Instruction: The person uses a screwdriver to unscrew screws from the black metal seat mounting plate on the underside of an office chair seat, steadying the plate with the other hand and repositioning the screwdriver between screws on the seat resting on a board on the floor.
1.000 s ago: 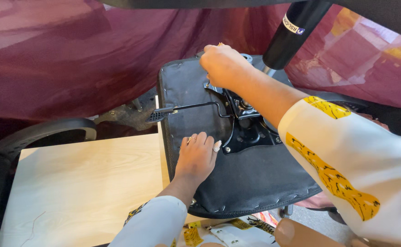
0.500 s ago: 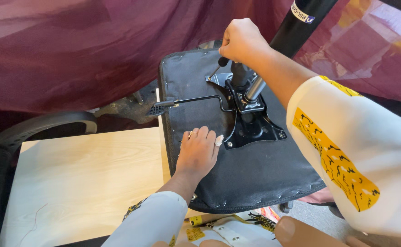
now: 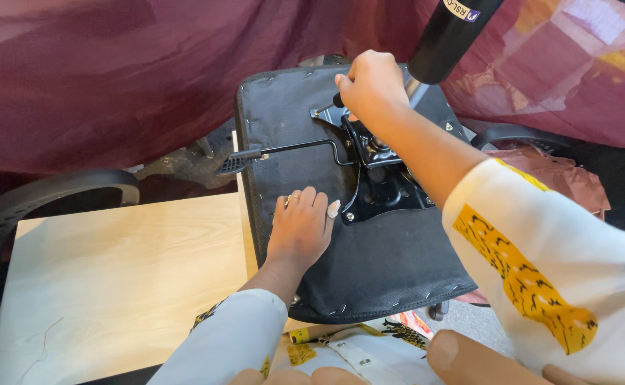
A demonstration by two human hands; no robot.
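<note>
Black Seat Upside Down, Two Hands On It

Dark red cloth [image 3: 113, 78] hanging across the whole back, folded and wrinkled. Pale wood table top [image 3: 113, 278] down low on the left, flat and bare, with a curved black armrest [image 3: 48, 196] just behind its far edge.

Black seat bottom [image 3: 383, 264] lying upside down, partly on the right edge of the table and sticking out past it. Little silver staples all around its rim. Black metal plate [image 3: 383, 185] fixed in the middle of the seat, with bolts at its corners. Thick black tube [image 3: 448, 36] rising from that plate, up and out at the top. Thin black lever [image 3: 284, 151] running left from the plate, with a flat paddle at its end, past the seat's edge.

White sleeves with yellow patterns on both arms.

Right hand [image 3: 373, 89] at the far end of the plate, just beside the tube, curled closed around a small dark knob or tool; too hidden to tell which. Left hand [image 3: 299, 228] lying flat and open on the seat, fingers together, pressing down, holding nothing, close to the plate's near corner. Small ring [image 3: 291, 199] on one finger.
</note>
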